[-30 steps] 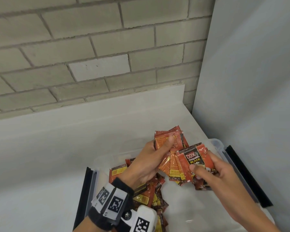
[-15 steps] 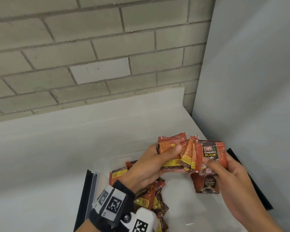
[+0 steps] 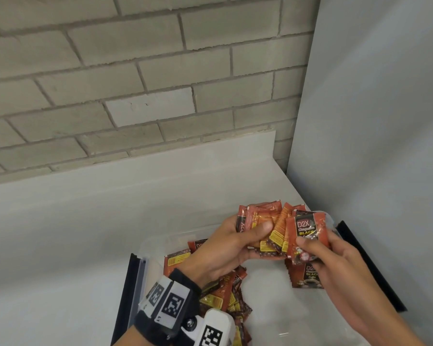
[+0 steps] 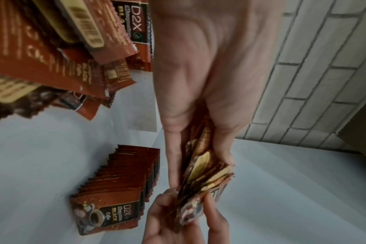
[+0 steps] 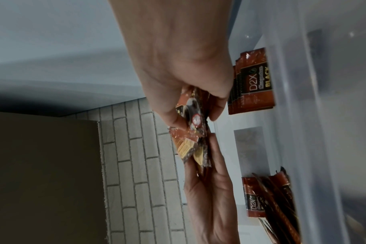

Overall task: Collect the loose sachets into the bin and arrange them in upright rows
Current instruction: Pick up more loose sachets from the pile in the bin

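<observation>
From the head view, the left hand [image 3: 235, 243] grips a fanned bundle [image 3: 268, 226] of sachets above the bin [image 3: 148, 270], thumb across their faces. The right hand [image 3: 335, 260] pinches the front sachet [image 3: 306, 233] at the bundle's right edge. The finished row [image 3: 308, 275] stands directly below the right hand, so that hand is nearer to it; the loose pile [image 3: 225, 293] lies under the left wrist.

From the left wrist, the bundle sits edge-on between thumb and fingers, its long axis running down toward the row standing upright along the bin floor, to the hand's left.

From the right wrist, thumb and fingers clamp the sachet's lower end; the row leans beside the bin wall just behind the hand.
</observation>
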### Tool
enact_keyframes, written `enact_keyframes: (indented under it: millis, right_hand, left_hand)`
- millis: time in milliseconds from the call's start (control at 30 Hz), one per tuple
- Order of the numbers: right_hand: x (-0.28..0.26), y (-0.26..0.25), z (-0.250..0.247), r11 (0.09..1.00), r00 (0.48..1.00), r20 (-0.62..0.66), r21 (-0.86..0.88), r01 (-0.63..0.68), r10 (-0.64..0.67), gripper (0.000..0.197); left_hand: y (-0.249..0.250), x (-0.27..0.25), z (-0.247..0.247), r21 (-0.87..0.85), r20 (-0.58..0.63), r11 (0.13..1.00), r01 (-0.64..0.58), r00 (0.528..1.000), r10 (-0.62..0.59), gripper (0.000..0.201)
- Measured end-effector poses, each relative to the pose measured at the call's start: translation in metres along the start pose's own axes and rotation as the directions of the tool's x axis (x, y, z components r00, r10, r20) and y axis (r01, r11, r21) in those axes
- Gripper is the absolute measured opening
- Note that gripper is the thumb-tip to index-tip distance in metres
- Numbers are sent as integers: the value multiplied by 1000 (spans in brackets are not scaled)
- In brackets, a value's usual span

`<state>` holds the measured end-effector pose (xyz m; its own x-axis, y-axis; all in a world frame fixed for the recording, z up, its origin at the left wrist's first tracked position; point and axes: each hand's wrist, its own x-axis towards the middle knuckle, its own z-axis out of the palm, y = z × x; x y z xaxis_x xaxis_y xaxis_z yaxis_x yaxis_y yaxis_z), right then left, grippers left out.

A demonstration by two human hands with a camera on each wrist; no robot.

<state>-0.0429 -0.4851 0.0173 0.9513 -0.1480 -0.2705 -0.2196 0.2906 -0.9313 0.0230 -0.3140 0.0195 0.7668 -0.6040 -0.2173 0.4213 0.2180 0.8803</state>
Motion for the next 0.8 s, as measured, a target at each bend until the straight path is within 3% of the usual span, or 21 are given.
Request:
enact_keyframes:
  millis: [200, 333, 467, 800]
  right_hand:
    - [-1, 1, 1, 1000, 1000, 19, -24, 14, -13, 43]
    - [4, 4, -3, 1000, 998, -58, -10, 13, -13, 26]
    - [4, 7, -6, 999, 991, -128, -44, 22, -27, 24]
    - [0, 5, -1, 990, 1000, -13, -138, 12, -14, 29]
  left_hand:
    - [4, 0, 0, 18, -12, 1000, -15, 1000, 15, 31]
    - [6, 1, -2, -40, -53, 999, 6, 999, -8, 27]
    - [6, 1, -4, 93, -88, 996, -6, 996, 14, 29]
    - [7, -2, -4, 303, -116, 953, 1, 993, 36, 48]
